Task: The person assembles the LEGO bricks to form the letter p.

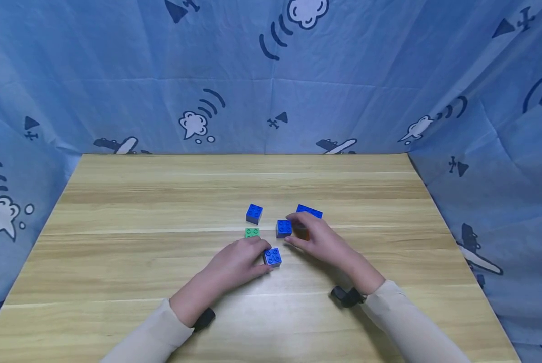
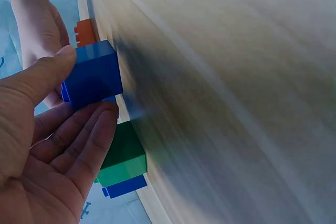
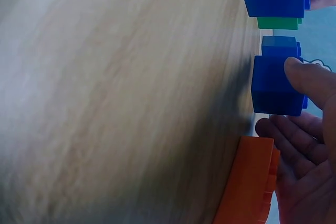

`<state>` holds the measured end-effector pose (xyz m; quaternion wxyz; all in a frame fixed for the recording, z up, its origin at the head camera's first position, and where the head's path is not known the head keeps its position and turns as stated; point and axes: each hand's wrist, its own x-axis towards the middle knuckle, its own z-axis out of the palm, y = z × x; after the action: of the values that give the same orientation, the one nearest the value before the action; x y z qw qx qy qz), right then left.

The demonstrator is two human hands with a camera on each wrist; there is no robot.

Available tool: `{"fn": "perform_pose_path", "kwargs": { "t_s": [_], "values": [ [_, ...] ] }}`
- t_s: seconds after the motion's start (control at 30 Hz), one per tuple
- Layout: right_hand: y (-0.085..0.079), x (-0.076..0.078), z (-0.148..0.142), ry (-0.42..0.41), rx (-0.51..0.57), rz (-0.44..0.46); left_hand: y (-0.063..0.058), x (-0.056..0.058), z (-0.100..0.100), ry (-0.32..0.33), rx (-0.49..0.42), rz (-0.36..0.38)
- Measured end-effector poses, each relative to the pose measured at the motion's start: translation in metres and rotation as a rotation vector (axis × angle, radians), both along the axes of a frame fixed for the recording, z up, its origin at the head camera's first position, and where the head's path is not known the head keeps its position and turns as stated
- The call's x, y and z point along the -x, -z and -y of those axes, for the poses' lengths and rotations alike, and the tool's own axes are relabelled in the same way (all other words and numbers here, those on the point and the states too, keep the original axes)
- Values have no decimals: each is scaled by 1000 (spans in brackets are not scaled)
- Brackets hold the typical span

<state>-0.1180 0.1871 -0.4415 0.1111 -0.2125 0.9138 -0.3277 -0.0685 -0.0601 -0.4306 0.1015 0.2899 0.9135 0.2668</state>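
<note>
My left hand [image 1: 239,259] pinches a blue four-stud toy building brick [image 1: 273,257] between thumb and fingers, low over the table. In the left wrist view, the thumb lies at one side of this brick [image 2: 94,77] and the fingers at the other. My right hand [image 1: 320,239] is at a second blue four-stud brick [image 1: 283,229], its thumb and fingertips on opposite sides. In the right wrist view, the thumb overlaps that brick [image 3: 275,85]. Below the right palm sits an orange brick [image 3: 247,182], mostly hidden in the head view.
A green brick [image 1: 251,232] sits just beyond my left fingers, with another blue brick [image 1: 254,214] behind it. A longer blue brick [image 1: 309,210] lies beyond my right hand. Blue printed cloth [image 1: 234,65] hangs around the wooden table [image 1: 130,237].
</note>
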Motion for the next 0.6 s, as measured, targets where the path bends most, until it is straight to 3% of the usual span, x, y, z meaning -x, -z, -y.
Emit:
{"fn": "perform_pose_path", "kwargs": {
  "t_s": [0.6],
  "values": [
    [5,4,2,-6,-7,-25,4,1,-2,-9,-27,64]
  ]
}}
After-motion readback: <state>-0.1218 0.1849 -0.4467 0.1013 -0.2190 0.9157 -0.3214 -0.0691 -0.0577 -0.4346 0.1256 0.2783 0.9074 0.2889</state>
